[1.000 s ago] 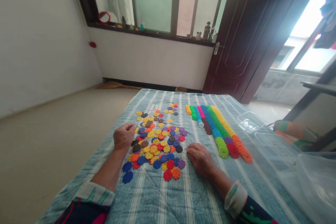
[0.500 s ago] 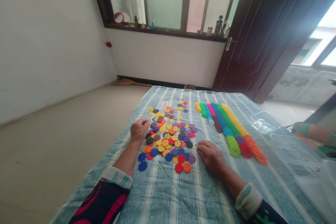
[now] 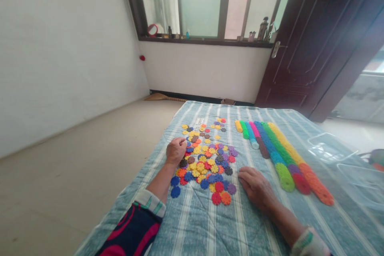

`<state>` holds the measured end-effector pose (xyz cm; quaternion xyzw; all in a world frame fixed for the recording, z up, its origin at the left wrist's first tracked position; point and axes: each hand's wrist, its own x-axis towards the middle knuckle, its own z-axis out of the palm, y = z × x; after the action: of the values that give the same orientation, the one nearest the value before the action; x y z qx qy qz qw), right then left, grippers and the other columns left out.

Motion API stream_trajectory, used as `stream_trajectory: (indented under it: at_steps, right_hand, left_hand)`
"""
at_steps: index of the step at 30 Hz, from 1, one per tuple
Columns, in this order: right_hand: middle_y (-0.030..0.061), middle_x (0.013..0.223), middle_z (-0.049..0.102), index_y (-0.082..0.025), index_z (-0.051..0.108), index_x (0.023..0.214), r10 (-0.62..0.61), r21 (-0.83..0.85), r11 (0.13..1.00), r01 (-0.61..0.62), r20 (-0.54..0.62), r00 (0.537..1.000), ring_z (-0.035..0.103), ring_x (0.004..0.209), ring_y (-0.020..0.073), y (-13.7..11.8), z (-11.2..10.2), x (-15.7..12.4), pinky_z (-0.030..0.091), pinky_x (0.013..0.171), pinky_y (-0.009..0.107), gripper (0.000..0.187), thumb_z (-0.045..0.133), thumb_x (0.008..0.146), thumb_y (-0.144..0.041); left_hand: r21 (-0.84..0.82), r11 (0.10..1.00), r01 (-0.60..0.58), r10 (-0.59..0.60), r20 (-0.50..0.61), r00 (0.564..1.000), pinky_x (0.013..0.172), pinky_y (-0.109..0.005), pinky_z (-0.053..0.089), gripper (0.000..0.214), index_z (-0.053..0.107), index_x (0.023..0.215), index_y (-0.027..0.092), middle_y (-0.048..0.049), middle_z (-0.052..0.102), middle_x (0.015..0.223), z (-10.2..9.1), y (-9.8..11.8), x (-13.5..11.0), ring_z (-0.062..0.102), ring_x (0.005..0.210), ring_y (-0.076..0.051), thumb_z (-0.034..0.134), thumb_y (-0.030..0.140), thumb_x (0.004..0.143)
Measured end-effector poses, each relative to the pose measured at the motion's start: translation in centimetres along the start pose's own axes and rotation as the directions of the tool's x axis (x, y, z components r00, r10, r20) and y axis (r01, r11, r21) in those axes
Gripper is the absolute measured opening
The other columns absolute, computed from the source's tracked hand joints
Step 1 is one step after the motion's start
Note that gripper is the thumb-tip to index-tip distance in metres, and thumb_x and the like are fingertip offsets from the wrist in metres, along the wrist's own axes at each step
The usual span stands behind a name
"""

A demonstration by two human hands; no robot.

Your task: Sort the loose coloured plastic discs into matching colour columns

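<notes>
Flat notched plastic discs [image 3: 200,167] in yellow, blue, red, orange, purple, brown and black lie in a loose heap on the striped cloth. At the heap's left edge is my left hand [image 3: 176,151], its fingers curled together; whatever they may hold is hidden. My right hand [image 3: 255,184] rests on the cloth right of the heap, palm down with fingers laid out, apart from the discs. Farther right lie rows of overlapping discs sorted by colour, among them a blue row [image 3: 265,140], a green row [image 3: 282,144] and a yellow row [image 3: 286,142].
Clear plastic boxes [image 3: 331,148] stand at the cloth's right side. Beyond the far edge are a broom [image 3: 157,97] on the floor, a window sill [image 3: 207,42] with bottles and a round mirror, and a dark door [image 3: 312,44]. Bare floor [image 3: 75,176] runs along the left.
The view has turned left, so the whole scene sits farther right. Both hands keep about the same places beside the heap, and the discs look unchanged.
</notes>
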<state>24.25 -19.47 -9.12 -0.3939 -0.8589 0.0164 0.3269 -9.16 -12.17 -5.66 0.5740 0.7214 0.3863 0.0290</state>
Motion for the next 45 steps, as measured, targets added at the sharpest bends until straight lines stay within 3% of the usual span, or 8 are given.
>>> stream_trajectory:
  at_steps: [4,9,16,20,27,35,38,45]
  right_hand:
    - [0.0074,0.103,0.069,-0.022,0.067,0.092,0.004,0.01,1.0,-0.004,-0.009,1.0,0.064,0.096,0.0203,-0.1,0.0,-0.1,0.051,0.086,0.034,0.025,0.043,0.097,-0.021]
    - [0.0073,0.103,0.069,-0.022,0.067,0.092,0.001,0.01,1.0,-0.001,-0.004,1.0,0.065,0.096,0.0205,0.0,0.1,-0.1,0.052,0.085,0.035,0.025,0.043,0.097,-0.021]
    - [0.0072,0.103,0.069,-0.023,0.067,0.093,0.005,0.016,1.0,-0.005,-0.018,1.0,0.065,0.096,0.0206,0.0,0.2,-0.2,0.052,0.085,0.035,0.023,0.044,0.097,-0.022]
    - [0.0076,0.104,0.069,-0.023,0.066,0.093,0.004,0.015,1.0,-0.004,-0.003,1.0,0.064,0.096,0.0209,0.0,0.2,-0.2,0.052,0.085,0.035,0.024,0.042,0.098,-0.021]
    - [0.0072,0.101,0.069,-0.024,0.066,0.089,-0.009,0.005,1.0,0.01,-0.006,1.0,0.064,0.094,0.0207,0.0,0.1,0.1,0.053,0.082,0.034,0.024,0.044,0.097,-0.021]
    - [0.012,0.12,0.064,-0.022,0.063,0.11,-0.102,0.081,0.992,0.098,0.041,0.994,0.058,0.112,0.0278,-2.5,0.1,-0.5,0.049,0.094,0.044,0.025,0.057,0.091,-0.038]
    - [0.0117,0.125,0.061,-0.022,0.061,0.115,-0.176,0.122,0.98,0.159,0.146,0.974,0.055,0.115,0.0313,-4.2,0.3,-0.1,0.045,0.099,0.049,0.038,0.064,0.085,-0.045]
    - [0.0101,0.115,0.061,-0.023,0.062,0.107,-0.176,0.081,0.983,0.165,0.163,0.971,0.054,0.11,0.0285,-6.4,1.9,1.9,0.046,0.092,0.045,0.016,0.055,0.094,-0.027]
  left_hand:
    - [0.04,0.985,-0.169,0.167,0.052,0.985,0.106,-0.035,0.043,0.035,0.071,0.107,0.019,-0.0087,0.071,0.118,0.5,0.8,-0.1,0.061,0.115,-0.024,0.055,0.02,0.075]
    - [0.118,0.965,-0.232,0.199,0.24,0.95,0.11,-0.044,0.039,0.041,0.065,0.118,0.018,-0.0124,0.062,0.132,1.0,1.6,-0.8,0.052,0.128,-0.029,0.059,0.028,0.079]
    - [0.1,0.928,-0.358,0.299,0.37,0.879,0.108,-0.044,0.038,0.037,0.063,0.119,0.023,-0.0098,0.061,0.133,1.3,2.8,-2.2,0.052,0.127,-0.026,0.055,0.026,0.083]
    - [0.047,0.882,-0.469,0.4,0.449,0.799,0.108,-0.047,0.038,0.034,0.064,0.117,0.02,-0.0118,0.062,0.132,1.8,3.9,-3.2,0.053,0.126,-0.027,0.052,0.024,0.085]
    - [-0.093,0.856,-0.509,0.492,0.451,0.745,0.11,-0.043,0.04,0.036,0.065,0.116,0.021,-0.0095,0.063,0.131,3.1,4.2,-3.5,0.055,0.125,-0.023,0.051,0.017,0.082]
    - [-0.327,0.882,-0.339,0.452,0.387,0.803,0.112,-0.035,0.04,0.039,0.066,0.121,0.02,-0.0072,0.064,0.132,2.5,4.9,-3.5,0.056,0.125,-0.021,0.047,0.022,0.086]
    - [-0.357,0.907,-0.221,0.35,0.35,0.869,0.111,-0.035,0.042,0.039,0.068,0.118,0.018,-0.0073,0.066,0.128,2.0,4.9,-3.2,0.059,0.122,-0.022,0.049,0.027,0.086]
    - [-0.37,0.929,0.013,0.039,0.131,0.991,0.095,-0.033,0.052,0.032,0.072,0.1,0.014,-0.0079,0.076,0.104,1.2,3.0,-1.4,0.069,0.101,-0.023,0.052,0.03,0.081]
